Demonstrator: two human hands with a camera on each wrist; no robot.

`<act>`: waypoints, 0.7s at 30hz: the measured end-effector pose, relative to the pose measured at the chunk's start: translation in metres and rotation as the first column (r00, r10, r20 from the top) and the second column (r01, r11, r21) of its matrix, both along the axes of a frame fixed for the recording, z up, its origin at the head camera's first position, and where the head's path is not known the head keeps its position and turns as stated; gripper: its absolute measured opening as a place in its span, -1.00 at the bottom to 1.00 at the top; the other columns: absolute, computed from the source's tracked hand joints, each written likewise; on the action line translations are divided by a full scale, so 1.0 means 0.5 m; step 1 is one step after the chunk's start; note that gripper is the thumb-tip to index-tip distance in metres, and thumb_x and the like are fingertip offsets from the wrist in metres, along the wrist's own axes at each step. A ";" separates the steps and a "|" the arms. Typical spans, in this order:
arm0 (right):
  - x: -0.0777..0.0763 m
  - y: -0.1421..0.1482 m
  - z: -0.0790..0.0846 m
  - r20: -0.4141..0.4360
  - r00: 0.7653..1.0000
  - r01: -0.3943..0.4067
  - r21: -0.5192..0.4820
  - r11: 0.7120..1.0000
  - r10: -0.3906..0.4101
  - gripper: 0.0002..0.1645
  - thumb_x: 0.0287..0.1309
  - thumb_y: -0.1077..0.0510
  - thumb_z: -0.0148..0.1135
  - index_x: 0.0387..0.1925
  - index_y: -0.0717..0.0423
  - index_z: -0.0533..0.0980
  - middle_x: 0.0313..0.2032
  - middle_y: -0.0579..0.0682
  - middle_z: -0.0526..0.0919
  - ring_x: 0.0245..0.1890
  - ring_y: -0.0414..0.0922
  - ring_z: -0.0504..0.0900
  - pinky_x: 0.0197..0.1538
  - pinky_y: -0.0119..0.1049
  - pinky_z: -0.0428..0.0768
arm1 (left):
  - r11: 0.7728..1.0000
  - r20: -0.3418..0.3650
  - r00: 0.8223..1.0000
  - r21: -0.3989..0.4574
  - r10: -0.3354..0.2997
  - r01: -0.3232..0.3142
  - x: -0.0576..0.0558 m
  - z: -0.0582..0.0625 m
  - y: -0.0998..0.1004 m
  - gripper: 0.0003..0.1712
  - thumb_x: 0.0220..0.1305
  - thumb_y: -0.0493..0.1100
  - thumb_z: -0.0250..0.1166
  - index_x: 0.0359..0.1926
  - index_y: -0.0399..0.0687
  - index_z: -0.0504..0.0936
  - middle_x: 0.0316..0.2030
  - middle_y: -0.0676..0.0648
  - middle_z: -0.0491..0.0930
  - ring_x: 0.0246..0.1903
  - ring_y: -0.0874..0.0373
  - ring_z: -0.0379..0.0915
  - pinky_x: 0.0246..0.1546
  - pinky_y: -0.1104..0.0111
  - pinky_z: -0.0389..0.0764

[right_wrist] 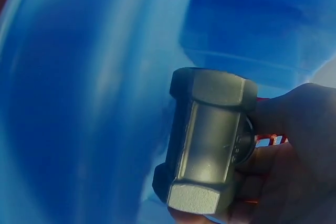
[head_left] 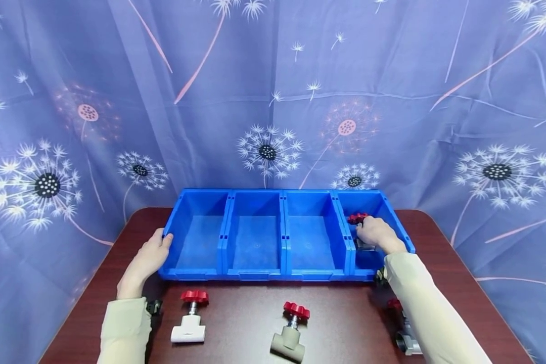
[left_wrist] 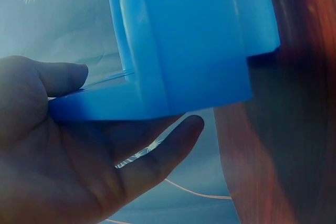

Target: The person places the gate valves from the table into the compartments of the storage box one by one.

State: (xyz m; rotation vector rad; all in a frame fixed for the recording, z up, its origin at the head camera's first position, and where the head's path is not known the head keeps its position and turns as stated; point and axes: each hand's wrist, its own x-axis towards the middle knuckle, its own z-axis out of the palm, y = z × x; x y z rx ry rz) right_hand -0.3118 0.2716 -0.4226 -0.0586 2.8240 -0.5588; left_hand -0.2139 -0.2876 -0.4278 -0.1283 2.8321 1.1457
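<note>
A blue four-compartment parts bin stands on the table. My left hand grips its left side wall; in the left wrist view the thumb lies on one side of the rim and the fingers on the other. Inside the rightmost compartment, my right hand holds a metal gate valve with a red handwheel. Its grey body, with a hexagonal end at each side, fills the middle of the right wrist view. The hand hides most of the stem.
In front of the bin lie a white valve and a beige valve, both with red handwheels. Another metal valve is partly hidden by my right sleeve. A dandelion-patterned curtain hangs behind the dark red table.
</note>
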 end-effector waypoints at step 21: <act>-0.015 -0.007 -0.026 0.059 0.998 0.024 0.035 0.999 -0.026 -0.72 0.36 0.10 -0.05 -0.44 0.16 0.43 -0.49 0.10 0.47 -0.40 0.06 0.55 -0.30 -0.07 0.54 | 1.000 0.019 1.000 0.022 -0.012 0.011 0.003 0.007 0.002 -0.30 0.58 0.06 -0.29 0.42 -0.46 -0.05 0.27 -0.57 0.18 0.17 -0.51 0.24 0.08 -0.32 0.31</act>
